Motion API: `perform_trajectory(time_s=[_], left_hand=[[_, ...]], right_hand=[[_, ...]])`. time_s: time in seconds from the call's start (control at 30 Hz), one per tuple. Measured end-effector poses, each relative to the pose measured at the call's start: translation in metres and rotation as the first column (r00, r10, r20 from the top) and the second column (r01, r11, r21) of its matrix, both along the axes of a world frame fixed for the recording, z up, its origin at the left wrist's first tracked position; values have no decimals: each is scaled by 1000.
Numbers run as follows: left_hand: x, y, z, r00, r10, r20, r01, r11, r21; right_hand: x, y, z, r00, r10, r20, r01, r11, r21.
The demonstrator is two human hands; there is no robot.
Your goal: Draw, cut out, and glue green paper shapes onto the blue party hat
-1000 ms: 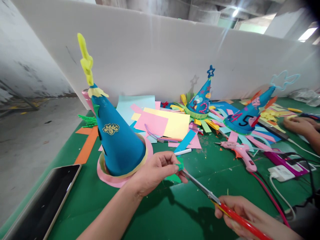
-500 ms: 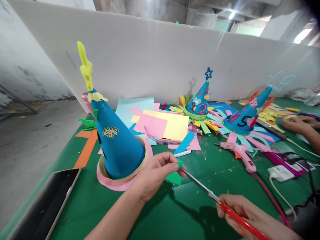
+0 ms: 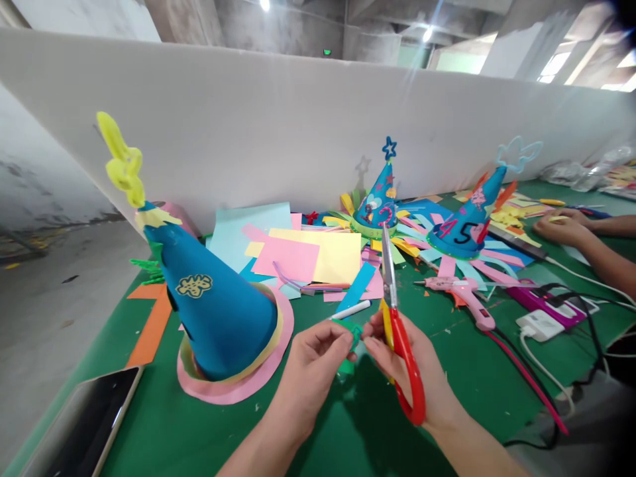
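Between thumb and fingers, my left hand (image 3: pixel 318 358) pinches a small green paper piece (image 3: pixel 356 334). My right hand (image 3: pixel 412 358) is close by on the right, closed around red-and-yellow handled scissors (image 3: pixel 405 358) whose blades point up and away. Its fingertips reach the green piece's edge; whether they grip it too I cannot tell. Left of my hands a large blue paper cone hat (image 3: pixel 213 305) with a pink brim leans on the table, topped by a twisted yellow pipe cleaner (image 3: pixel 122 162).
Coloured paper sheets (image 3: pixel 318 255) and a white marker (image 3: pixel 352 309) lie ahead. Two decorated cone hats (image 3: pixel 380 199) stand farther back. Right are a pink glue gun (image 3: pixel 464 295), a power strip (image 3: pixel 536 308) with cables, and another person's hands (image 3: pixel 564 228). A phone (image 3: pixel 79 424) lies front left.
The scissors have swung from pointing at the green piece to pointing upward. My right hand has moved in beside my left. The view has shifted slightly right.
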State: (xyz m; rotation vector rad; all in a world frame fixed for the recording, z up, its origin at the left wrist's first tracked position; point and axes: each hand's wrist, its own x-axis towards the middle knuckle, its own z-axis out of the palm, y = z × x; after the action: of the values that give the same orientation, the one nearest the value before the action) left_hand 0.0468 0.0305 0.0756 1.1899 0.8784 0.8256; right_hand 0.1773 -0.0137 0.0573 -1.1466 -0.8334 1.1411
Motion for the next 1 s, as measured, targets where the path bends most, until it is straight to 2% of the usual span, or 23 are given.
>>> perform_trajectory(time_s=[0.17,0.33,0.53,0.73,0.9,1.0], left_hand=[[2,-1,4,999,24,-36,-23,1000,8],[3,-2,4,1000,21,-24,-22,999,-45],[5,-3,2,1000,-1,-20,0,997,-76],[6,-4,-1,998,-2,-61,-1,998,-65],[4,-3,-2,997,-64,-49,61,996,-64],[2,0,-1,1000,9,26,-6,993,-120]], right_hand=[[-4,3,1,999,-44,32,45,999,-20],[0,2,-3,996,-57,68,62,996,-69],[2,2,-4,998,-14,69,19,997,-75],[1,8,2,993,21,114,-17,999,-34],[2,9,7,989,70,128,-61,995,-73],[3,4,6,979,81,188,-67,995,-80]])
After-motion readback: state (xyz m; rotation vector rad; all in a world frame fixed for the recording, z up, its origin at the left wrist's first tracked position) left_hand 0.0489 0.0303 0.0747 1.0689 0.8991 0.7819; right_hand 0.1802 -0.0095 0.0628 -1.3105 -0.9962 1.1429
